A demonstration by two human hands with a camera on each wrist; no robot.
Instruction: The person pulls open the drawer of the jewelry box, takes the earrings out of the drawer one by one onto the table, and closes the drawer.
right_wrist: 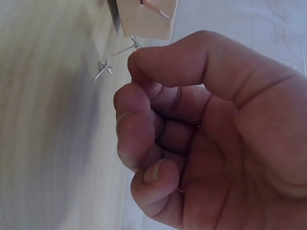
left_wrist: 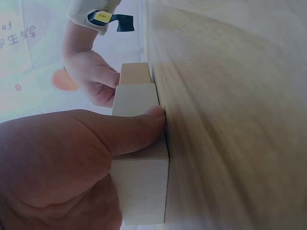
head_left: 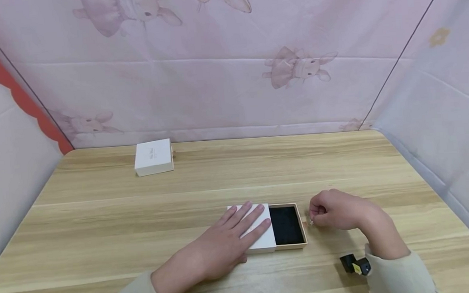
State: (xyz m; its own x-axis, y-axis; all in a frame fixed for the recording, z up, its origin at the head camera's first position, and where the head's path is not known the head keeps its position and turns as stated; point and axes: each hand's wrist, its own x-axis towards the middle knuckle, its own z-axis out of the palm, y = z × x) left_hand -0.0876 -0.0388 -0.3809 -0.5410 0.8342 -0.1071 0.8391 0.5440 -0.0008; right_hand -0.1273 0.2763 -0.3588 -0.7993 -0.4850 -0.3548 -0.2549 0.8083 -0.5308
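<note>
My left hand [head_left: 225,244] lies over a white box [head_left: 261,242], its straight fingers spread on the lid sleeve. In the left wrist view the thumb [left_wrist: 139,132] presses along the box's side. The box's drawer [head_left: 305,241] is partly out to the right, showing a black pad [head_left: 286,225]. Just beyond the drawer's ribbon tab [right_wrist: 156,8], my right hand [head_left: 337,209] has its fingers curled. Its thumb and forefinger pinch a small silver star-shaped stud earring [right_wrist: 135,43], mostly hidden at the fingertips. A similar stud earring [right_wrist: 104,68] lies on the table beside them.
A second white box [head_left: 153,156], closed, with printing on its lid, stands at the back left of the wooden table [head_left: 101,228]. Pink rabbit-print cloth [head_left: 214,93] hangs behind the table's back edge. A black wrist-camera mount [head_left: 355,265] sits by the right sleeve.
</note>
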